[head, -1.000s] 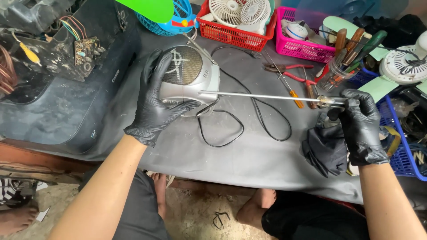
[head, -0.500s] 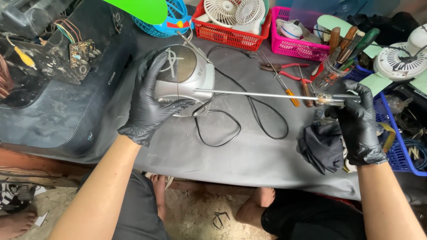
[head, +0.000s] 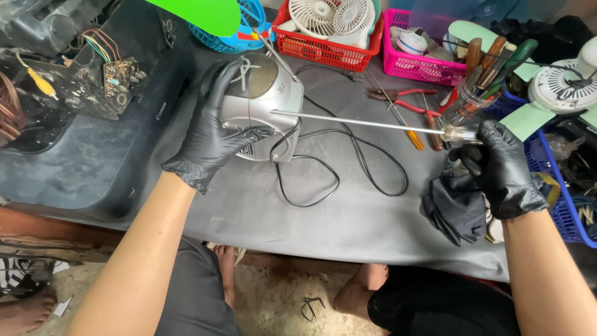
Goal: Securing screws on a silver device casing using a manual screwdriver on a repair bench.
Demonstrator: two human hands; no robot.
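Note:
A silver portable radio [head: 264, 106] with a round speaker grille stands on the grey table cover [head: 348, 224], its black power cord [head: 348, 162] looping to the right. My left hand [head: 214, 127], in a black glove, grips the radio's left side. My right hand [head: 497, 165], also gloved in black, holds the clear handle of a long screwdriver [head: 360, 122]. The thin metal shaft runs level to the left and its tip meets the radio's side.
A black cloth [head: 457, 208] lies below my right hand. Pliers and small screwdrivers [head: 404, 102] lie behind the shaft, beside a jar of tools [head: 476, 81]. Red [head: 329, 53], pink [head: 420, 62] and blue [head: 572, 211] baskets with fans line the back and right. A circuit board [head: 118, 74] sits at left.
The view has shifted slightly; both hands hold the same grip, with the screwdriver tip still at the radio's side. The radio looks turned a little under my left hand.

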